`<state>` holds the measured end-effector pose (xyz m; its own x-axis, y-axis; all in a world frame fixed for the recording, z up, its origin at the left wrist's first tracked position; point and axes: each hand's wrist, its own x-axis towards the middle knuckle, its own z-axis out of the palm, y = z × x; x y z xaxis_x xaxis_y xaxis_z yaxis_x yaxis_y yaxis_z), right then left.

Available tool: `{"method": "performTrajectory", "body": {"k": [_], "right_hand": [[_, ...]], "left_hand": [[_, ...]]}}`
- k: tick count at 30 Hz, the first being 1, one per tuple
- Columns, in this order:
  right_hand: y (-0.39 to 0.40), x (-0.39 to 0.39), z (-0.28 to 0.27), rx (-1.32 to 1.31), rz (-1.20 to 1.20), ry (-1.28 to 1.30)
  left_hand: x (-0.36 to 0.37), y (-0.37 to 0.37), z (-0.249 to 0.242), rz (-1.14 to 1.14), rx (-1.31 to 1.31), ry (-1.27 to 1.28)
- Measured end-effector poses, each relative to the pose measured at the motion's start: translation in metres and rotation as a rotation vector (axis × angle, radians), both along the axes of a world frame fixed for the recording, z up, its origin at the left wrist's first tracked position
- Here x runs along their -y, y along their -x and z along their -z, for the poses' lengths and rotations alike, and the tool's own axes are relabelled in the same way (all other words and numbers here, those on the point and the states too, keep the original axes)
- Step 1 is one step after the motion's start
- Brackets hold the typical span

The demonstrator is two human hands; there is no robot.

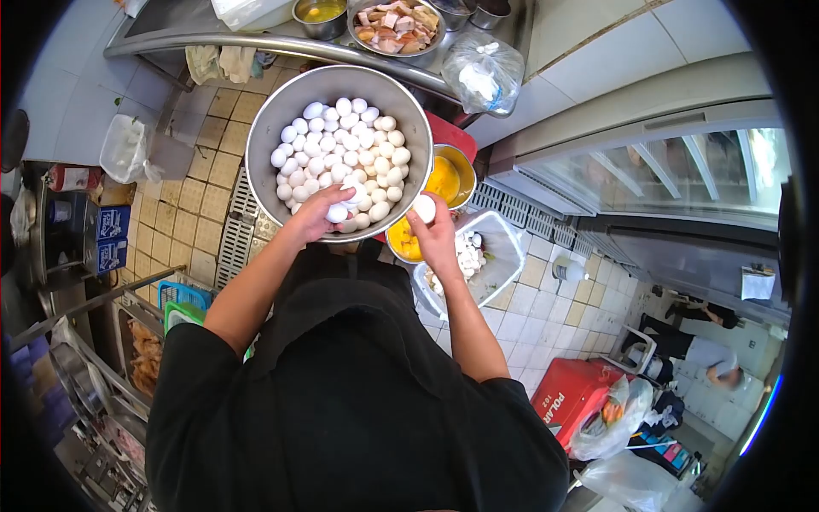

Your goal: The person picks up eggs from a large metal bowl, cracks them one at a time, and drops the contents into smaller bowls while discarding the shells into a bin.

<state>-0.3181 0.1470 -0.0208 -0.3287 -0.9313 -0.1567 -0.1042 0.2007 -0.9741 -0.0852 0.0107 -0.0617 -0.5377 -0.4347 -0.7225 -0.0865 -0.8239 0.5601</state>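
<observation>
A large metal pot (264, 136) full of white eggs (345, 145) stands right in front of me. My left hand (317, 215) reaches over the pot's near rim, its fingers curled around an egg (337, 213) just above the pile. At the pot's right edge, my right hand (438, 235) grips another egg (424, 207) between thumb and fingers. Under and beside that hand are two metal bowls of yellow beaten egg, the nearer bowl (391, 245) partly covered by the pot and hand. Close to my right wrist sits a pale plastic bin (509, 241) with broken eggshells (467, 256) inside.
Beyond the pot runs a steel counter (171, 43) with a bowl of cut meat (397, 30) and a knotted plastic bag (483, 72). A glass-door fridge (631, 175) lines the right. A red cooler (576, 397) and a person (695, 350) are farther back; racks stand left.
</observation>
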Motion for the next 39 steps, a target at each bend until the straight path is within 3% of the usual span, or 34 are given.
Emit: {"method": "performTrajectory", "body": {"k": [2, 5, 8, 11, 15, 18, 24, 28, 32, 35, 37, 39], "right_hand": [[-0.004, 0.005, 0.006, -0.65, -0.03, 0.176], [0.0, 0.008, 0.039, -0.719, -0.103, 0.061], [-0.002, -0.003, 0.025, -0.25, -0.026, -0.07], [0.006, -0.023, 0.05, -0.494, 0.061, 0.097], [0.012, -0.039, 0.062, -0.571, 0.06, -0.146], [0.013, -0.043, 0.061, -0.704, 0.05, -0.094], [0.015, -0.052, 0.023, -0.707, 0.119, -0.093], [0.039, -0.085, 0.029, -0.674, 0.284, -0.144], [0.07, -0.11, 0.067, -1.116, 0.137, -0.364], [0.044, -0.053, 0.01, -0.585, 0.131, -0.051], [0.016, -0.022, -0.031, -0.266, -0.051, -0.057], [0.005, -0.003, -0.022, -0.5, -0.159, 0.093]], "left_hand": [[-0.002, -0.002, -0.001, 0.004, -0.006, -0.001], [-0.005, -0.001, 0.001, -0.002, 0.009, 0.006], [-0.007, -0.003, -0.001, -0.033, 0.023, 0.021], [-0.006, -0.002, -0.007, -0.043, 0.01, 0.027], [-0.004, 0.003, -0.01, -0.048, 0.003, 0.019], [-0.005, 0.009, -0.016, -0.052, -0.015, 0.001], [-0.003, 0.02, -0.017, 0.005, 0.052, 0.009], [0.0, 0.028, -0.016, 0.093, 0.06, 0.05], [0.0, 0.048, -0.038, 0.243, 0.149, 0.179], [-0.004, 0.066, -0.061, 0.39, 0.134, 0.281], [-0.001, 0.078, -0.058, 0.527, 0.076, 0.317], [-0.002, 0.087, -0.065, 0.606, 0.122, 0.378]]}}
